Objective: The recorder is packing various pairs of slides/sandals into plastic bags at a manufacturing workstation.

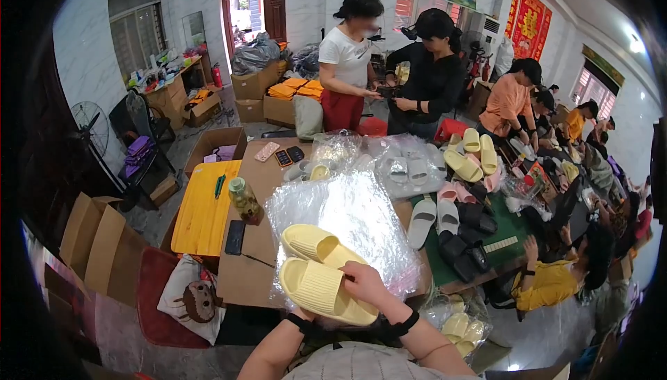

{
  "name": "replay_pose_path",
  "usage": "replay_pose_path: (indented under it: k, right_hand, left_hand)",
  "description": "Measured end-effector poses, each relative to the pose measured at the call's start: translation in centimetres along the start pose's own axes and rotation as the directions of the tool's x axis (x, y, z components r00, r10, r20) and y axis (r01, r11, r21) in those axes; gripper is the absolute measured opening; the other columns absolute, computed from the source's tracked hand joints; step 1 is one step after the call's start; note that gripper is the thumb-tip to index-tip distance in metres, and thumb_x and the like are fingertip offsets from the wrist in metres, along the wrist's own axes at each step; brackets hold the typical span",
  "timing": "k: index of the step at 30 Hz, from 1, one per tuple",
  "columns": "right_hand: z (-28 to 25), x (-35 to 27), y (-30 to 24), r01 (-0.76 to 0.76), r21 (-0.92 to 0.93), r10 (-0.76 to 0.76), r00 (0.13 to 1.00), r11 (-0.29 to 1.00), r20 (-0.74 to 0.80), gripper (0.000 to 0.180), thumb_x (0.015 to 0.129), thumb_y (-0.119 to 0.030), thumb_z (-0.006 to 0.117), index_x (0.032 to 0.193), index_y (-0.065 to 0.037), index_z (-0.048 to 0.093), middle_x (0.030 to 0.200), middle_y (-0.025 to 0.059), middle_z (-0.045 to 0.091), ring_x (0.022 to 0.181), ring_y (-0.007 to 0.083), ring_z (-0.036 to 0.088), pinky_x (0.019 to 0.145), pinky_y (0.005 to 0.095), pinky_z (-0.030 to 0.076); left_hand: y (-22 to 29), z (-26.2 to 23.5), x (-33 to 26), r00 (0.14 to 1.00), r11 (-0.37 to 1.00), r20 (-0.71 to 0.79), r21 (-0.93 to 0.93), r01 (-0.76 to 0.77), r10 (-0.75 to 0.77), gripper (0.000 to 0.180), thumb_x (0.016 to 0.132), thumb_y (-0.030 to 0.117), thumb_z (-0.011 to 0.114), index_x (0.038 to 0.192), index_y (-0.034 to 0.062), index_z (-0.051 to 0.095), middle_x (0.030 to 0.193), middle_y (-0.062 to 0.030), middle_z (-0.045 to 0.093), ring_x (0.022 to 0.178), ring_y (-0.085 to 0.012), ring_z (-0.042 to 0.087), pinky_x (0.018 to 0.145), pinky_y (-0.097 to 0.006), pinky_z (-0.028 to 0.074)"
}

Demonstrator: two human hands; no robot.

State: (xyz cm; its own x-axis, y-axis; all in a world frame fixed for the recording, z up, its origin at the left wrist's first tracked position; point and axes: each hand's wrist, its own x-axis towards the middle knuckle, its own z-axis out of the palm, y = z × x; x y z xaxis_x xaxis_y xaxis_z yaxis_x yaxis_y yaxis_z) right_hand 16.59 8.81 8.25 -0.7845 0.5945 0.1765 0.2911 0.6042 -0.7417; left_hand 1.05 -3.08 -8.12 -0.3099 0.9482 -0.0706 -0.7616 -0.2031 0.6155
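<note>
The right hand (pixel 365 284) is gripping one of two yellow slippers (pixel 325 291); the left hand (pixel 306 319) is hiding beneath, grip unclear.

brown table (pixel 260 269), clear bags (pixel 347 213), slippers (pixel 434 217), bottle (pixel 246 201), phone (pixel 235 237)

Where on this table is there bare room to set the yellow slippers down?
Bare tabletop lies left of the plastic bags, below the black phone and bottle. The yellow board is mostly free. The right side, with grey slippers, is crowded.
</note>
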Motion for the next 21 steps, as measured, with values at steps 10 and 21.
replay_pose_path:
  k: [10,21]
  right_hand:
    - [1.4,2.3,1.6,0.034,-0.229,-0.039,0.999,0.973,-0.017,0.038,0.082,-0.012,0.065,0.12,-0.008,0.06,0.093,0.0149,0.062,0.087,0.0335,0.063,0.078,0.0417,0.052]
    - [-0.5,-0.1,-0.4,-0.068,0.136,0.105,0.951,0.988,-0.29,0.027,0.079,-0.002,0.063,0.106,-0.004,0.067,0.09,0.0152,0.066,0.081,0.0339,0.065,0.073,0.0381,0.052]
  left_hand:
    - [-0.2,0.2,0.3,0.868,-0.292,0.41,0.898,-0.329,0.279,0.059,0.094,0.039,0.064,0.141,0.0066,0.05,0.136,-0.0134,0.06,0.12,-0.0265,0.06,0.099,-0.038,0.051]
    - [3.7,8.9,1.8,0.914,0.171,0.136,0.962,-0.215,0.383,0.06,0.084,0.033,0.076,0.135,0.009,0.057,0.129,-0.0134,0.065,0.115,-0.0299,0.064,0.094,-0.037,0.053]
